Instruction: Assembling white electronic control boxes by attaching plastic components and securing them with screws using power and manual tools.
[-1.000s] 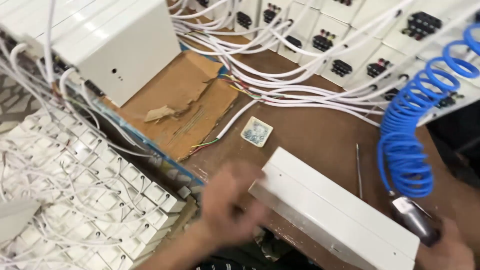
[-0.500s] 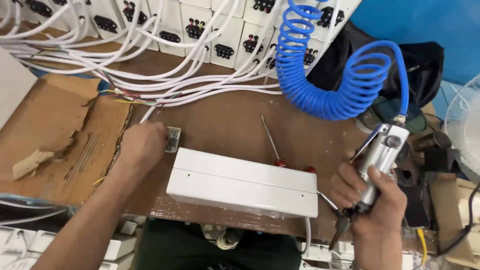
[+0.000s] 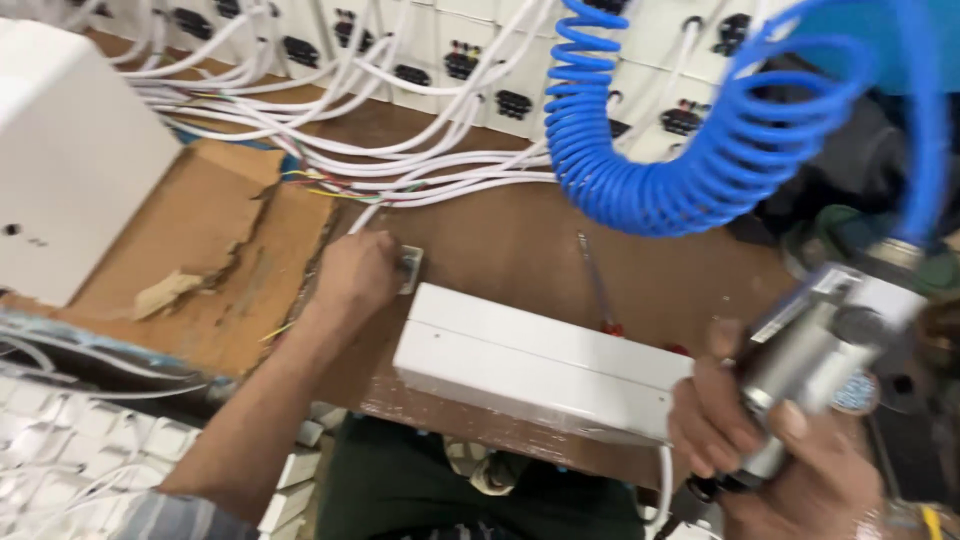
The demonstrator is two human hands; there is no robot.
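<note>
The left hand (image 3: 355,272) lies knuckles up on the brown worktable (image 3: 500,235), its fingers curled together over a small square tray (image 3: 410,268) whose pale corner shows at the hand's three o'clock; whether the fingers pinch anything inside it cannot be told, since the palm hides the contents; the forearm runs down toward seven o'clock. Just beside the tray, at the hand's four o'clock, lies a long white box (image 3: 535,370), set flat and slanting along the table's near edge; it is close to the hand but apart from it. At the hand's nine o'clock a torn sheet of brown cardboard (image 3: 215,255) covers the table, and beyond it, toward ten o'clock, stands a large white casing (image 3: 70,150). At twelve o'clock a bundle of white cables (image 3: 400,165) crosses the table toward a row of white socket units (image 3: 480,70) at the far edge.

The right hand (image 3: 770,455), at the box's four o'clock, is clamped around the grey barrel of a pneumatic screwdriver (image 3: 815,355), held above the table's edge near the box's right end; a blue coiled air hose (image 3: 690,140) rises from the tool toward twelve o'clock; between box and hose a thin screwdriver (image 3: 597,285) rests on the wood.
</note>
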